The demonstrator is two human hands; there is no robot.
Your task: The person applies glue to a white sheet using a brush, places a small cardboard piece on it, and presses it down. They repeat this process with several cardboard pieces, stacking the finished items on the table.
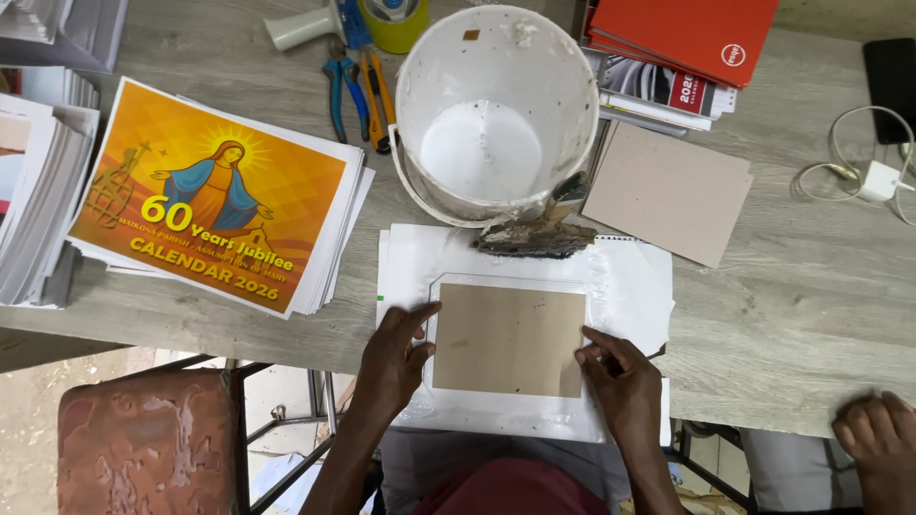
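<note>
A brown cardboard rectangle (509, 339) lies on a white sheet (630, 286) at the table's near edge. My left hand (393, 362) rests flat along the cardboard's left edge, fingers spread and pressing down. At the cardboard's right edge, my right hand (620, 381) presses with its fingertips. Neither hand grips anything. Just beyond the sheet stands a white bucket (496, 105) holding white glue, and a glue-caked brush (544, 229) leans against its near side.
A stack of orange printed calendar sheets (215, 195) lies at left, more paper stacks (38, 181) beyond it. Pliers and a cutter (358, 86) lie behind. Another cardboard piece (668, 191), red notebooks (687, 38) and a charger (873, 176) sit right. Another person's hand (878, 439) rests bottom right.
</note>
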